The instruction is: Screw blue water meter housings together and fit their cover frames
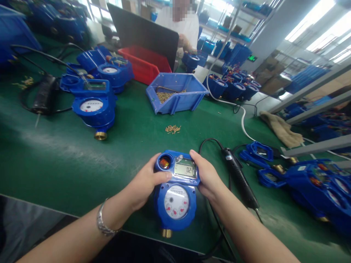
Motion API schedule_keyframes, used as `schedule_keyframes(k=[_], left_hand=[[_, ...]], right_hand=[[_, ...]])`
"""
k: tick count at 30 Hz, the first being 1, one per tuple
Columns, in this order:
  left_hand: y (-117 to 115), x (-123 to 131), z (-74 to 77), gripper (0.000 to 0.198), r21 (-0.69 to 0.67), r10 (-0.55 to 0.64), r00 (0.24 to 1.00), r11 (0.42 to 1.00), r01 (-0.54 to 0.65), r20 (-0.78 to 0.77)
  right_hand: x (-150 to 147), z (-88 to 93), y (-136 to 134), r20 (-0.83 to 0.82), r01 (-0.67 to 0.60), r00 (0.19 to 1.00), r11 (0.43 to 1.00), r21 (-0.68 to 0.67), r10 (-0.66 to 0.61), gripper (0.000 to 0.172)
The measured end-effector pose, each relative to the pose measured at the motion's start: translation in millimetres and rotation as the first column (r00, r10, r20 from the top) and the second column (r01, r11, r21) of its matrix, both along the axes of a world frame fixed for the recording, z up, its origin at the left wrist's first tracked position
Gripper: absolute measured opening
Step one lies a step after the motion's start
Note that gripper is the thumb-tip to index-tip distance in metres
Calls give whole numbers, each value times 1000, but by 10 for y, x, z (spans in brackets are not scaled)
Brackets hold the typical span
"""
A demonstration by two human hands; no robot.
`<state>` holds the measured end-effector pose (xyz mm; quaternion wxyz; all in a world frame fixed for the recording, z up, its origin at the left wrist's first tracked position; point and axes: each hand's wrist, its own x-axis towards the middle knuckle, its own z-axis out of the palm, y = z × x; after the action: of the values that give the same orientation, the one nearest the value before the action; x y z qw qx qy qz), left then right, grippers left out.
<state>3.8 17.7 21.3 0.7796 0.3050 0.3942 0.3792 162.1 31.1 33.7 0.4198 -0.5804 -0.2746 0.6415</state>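
Between my two hands is a blue water meter point(177, 215) with a round white dial, a small LCD reading about 02 and a brass fitting at its near end. My left hand point(145, 182) grips the left side of its upper housing, thumb lying across the seam below the screen. On the other side, my right hand point(207, 175) holds the right edge, thumb at the top corner. The fingers underneath are hidden. A black electric screwdriver point(241, 179) with a cable lies just right of my right hand.
Beyond the meter are a small pile of brass screws point(172, 129) and a blue bin point(178, 98) of screws. Another water meter point(93, 106) and a second screwdriver point(44, 95) lie left. More meters point(309, 186) crowd the right. Across the table is a person in white point(189, 29).
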Motion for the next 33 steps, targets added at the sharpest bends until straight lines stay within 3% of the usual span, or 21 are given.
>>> schedule_keyframes(k=[3,5,7,9,11,13,16,20,23,26,28,31,33], left_hand=[[78,-91,147,82,124,-91,994,987,99,-65],[122,-175,283,100,290,-118,969,940,179,-217],[145,-261,394,109,522,-37,905,807,277,-423],[145,-332,436,103,710,85,838,580,399,-540],[131,-379,391,92,780,153,800,385,493,-581],[112,-403,276,84,791,171,782,274,546,-599],[78,-417,59,79,801,206,775,194,567,-598],[25,-453,-98,85,808,243,773,108,579,-586],[-35,-516,-30,90,774,280,727,109,624,-626],[-140,-558,122,105,668,215,634,186,721,-743],[-230,-528,197,120,626,174,603,272,731,-779],[-346,-406,226,107,688,324,614,452,568,-720],[-383,-329,217,90,719,407,602,504,479,-687]], right_hand=[[70,171,-45,37,-51,998,992,117,47,40],[173,353,-97,103,-141,987,963,231,120,50],[290,526,-165,282,-344,927,862,372,248,63],[380,629,-243,547,-580,778,686,439,309,75],[416,633,-324,748,-722,613,564,400,255,80],[405,555,-404,850,-784,495,514,348,181,80],[357,386,-512,912,-829,394,473,299,115,78],[309,237,-606,937,-836,350,449,315,-5,79],[262,194,-628,919,-806,388,457,377,-74,78],[192,181,-627,909,-789,407,468,399,-88,77],[140,182,-624,913,-790,398,472,391,-89,77],[80,196,-619,915,-790,390,475,388,-98,74],[70,220,-627,915,-790,392,476,386,-91,72]])
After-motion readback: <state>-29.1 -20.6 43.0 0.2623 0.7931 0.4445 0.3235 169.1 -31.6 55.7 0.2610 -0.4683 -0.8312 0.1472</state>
